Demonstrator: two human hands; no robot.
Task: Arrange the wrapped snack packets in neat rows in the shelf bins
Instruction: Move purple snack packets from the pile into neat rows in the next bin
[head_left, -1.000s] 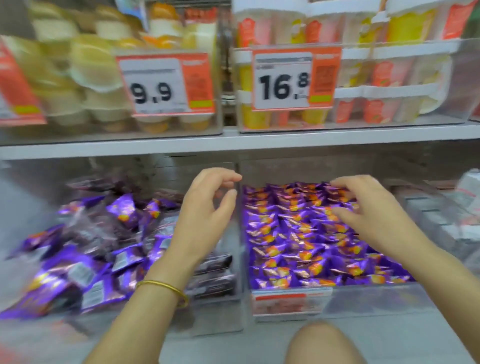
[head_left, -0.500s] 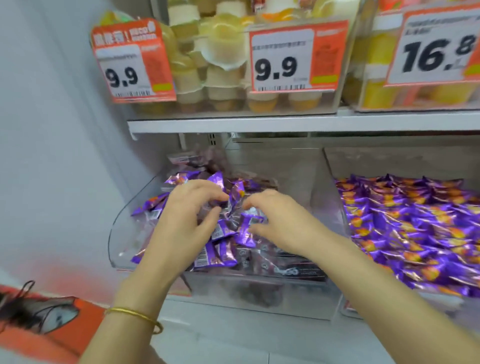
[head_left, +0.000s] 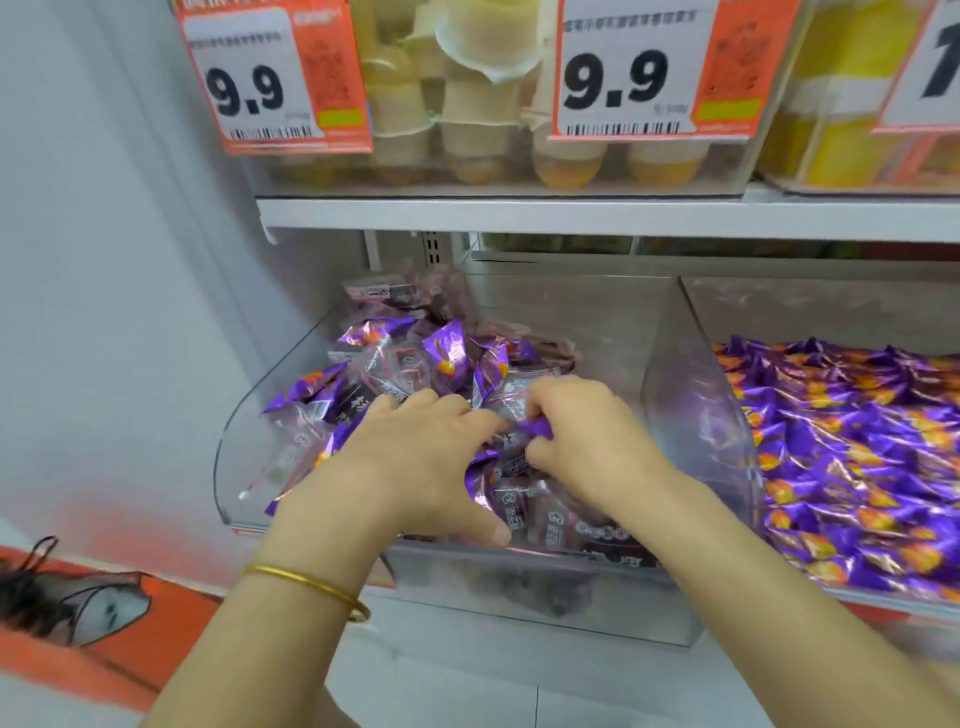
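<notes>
Packet pile (head_left: 451, 354) in L bin (head_left: 244, 467)

Bare forearms (head_left: 249, 654), thin gold bangle (head_left: 311, 584) (plain) behind the left hand (head_left: 415, 457)

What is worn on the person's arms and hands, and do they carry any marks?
No sleeves or gloves show: the left hand, the right hand, the left forearm and the right forearm are bare. A thin, round, gold-coloured bangle sits on the left wrist. The right wrist carries nothing. No rings, watch or markings are visible.
</notes>
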